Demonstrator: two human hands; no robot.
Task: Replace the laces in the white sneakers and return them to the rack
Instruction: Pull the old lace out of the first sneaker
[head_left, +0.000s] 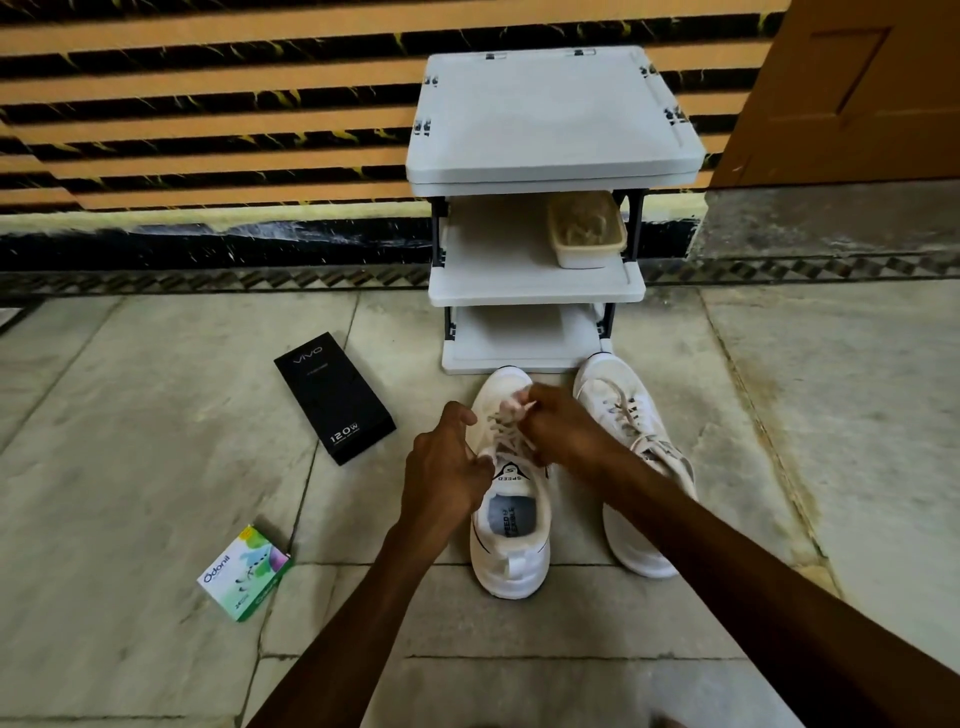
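Note:
Two white sneakers stand on the stone floor in front of a white rack (535, 291), toes toward it. The left sneaker (511, 540) has a black "SPEED" tongue label and its lace (503, 423) runs through the eyelets. My right hand (558, 428) pinches the lace near the toe end of the lacing. My left hand (447, 467) holds the sneaker's left side near the tongue, fingers curled at the upper. The right sneaker (631, 415) is laced and lies partly under my right forearm.
A black phone box (335, 397) lies on the floor left of the sneakers. A green and white Odonil box (244, 574) lies nearer, at the left. A beige lidded container (587, 228) sits on the rack's middle shelf. A striped wall and a wooden door stand behind.

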